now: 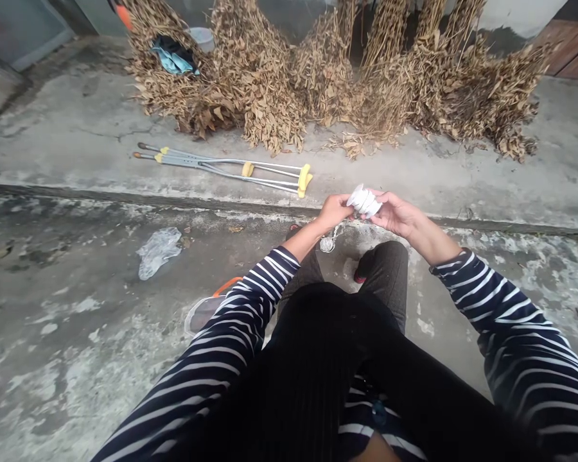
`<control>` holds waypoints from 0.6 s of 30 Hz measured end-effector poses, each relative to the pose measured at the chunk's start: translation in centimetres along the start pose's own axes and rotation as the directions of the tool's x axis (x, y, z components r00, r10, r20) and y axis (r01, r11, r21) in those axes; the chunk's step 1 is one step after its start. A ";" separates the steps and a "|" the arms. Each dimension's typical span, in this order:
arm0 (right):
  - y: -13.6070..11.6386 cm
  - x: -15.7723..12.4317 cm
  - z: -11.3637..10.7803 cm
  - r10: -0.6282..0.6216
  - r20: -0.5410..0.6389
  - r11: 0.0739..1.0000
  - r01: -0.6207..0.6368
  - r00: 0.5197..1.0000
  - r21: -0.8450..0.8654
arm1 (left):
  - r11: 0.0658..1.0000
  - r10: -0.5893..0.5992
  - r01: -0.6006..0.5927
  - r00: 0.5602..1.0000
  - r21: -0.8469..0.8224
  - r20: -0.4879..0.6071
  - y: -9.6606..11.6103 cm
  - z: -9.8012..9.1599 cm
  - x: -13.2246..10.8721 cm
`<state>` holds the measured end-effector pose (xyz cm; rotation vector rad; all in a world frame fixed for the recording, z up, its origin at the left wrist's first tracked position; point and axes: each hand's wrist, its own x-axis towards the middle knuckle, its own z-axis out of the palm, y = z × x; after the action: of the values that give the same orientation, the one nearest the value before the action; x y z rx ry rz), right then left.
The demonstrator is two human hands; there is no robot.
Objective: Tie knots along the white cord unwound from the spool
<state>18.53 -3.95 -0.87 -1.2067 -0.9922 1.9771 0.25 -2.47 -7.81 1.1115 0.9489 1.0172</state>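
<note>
Clear plastic (158,254) is lying crumpled at left; yellow-padded crutches (187,160) are resting beyond. Loose cord (327,244) is bunching below your left hand (334,212), perhaps hanging; that hand is pinching the left end of the white spool (365,201), and your right hand (399,215) is gripping the other. White turns are already covering the spool, some cord seemingly being left unwound; no brand, label or writing is showing legibly.
</note>
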 end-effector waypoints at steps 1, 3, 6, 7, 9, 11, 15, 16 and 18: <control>-0.2 0.1 0.0 -0.018 -0.018 1.000 0.018 1.000 0.000 | 1.000 0.005 -0.004 1.000 -0.012 0.015 -0.2 0.1 0.1; -0.9 0.1 0.0 -0.053 -0.048 0.999 0.053 0.997 -0.002 | 0.999 0.008 -0.006 1.000 -0.041 0.028 -0.4 0.3 0.3; -2.0 0.2 0.4 -0.071 -0.087 0.997 0.074 0.994 0.034 | 0.998 0.002 -0.001 1.000 -0.068 0.004 -0.4 0.6 0.5; -2.3 0.1 0.6 -0.067 -0.109 0.996 0.074 0.992 0.059 | 0.997 0.001 -0.002 1.000 -0.075 -0.007 -0.2 0.7 0.7; -2.9 -0.1 1.3 -0.053 -0.163 0.991 0.072 0.985 0.113 | 0.996 -0.003 0.001 1.000 -0.095 -0.023 0.3 0.8 0.9; -3.4 -0.3 2.0 -0.043 -0.200 0.986 0.074 0.979 0.148 | 0.993 -0.017 0.014 0.999 -0.115 -0.028 1.0 0.9 1.3; -4.7 -0.8 3.2 -0.102 -0.213 0.980 0.134 0.972 0.145 | 0.994 -0.046 0.043 0.999 -0.101 -0.029 2.8 0.7 2.5; -5.1 -0.9 3.3 -0.129 -0.214 0.977 0.161 0.968 0.139 | 0.995 -0.040 0.038 0.999 -0.092 -0.025 3.3 0.6 2.8; -6.0 -0.9 3.6 -0.185 -0.205 0.969 0.213 0.961 0.125 | 0.997 -0.013 0.012 1.000 -0.075 -0.013 4.3 0.5 3.5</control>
<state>16.27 -2.55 5.68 -1.1444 -0.8225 1.7088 0.93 1.33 -3.88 1.0362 0.9204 1.0431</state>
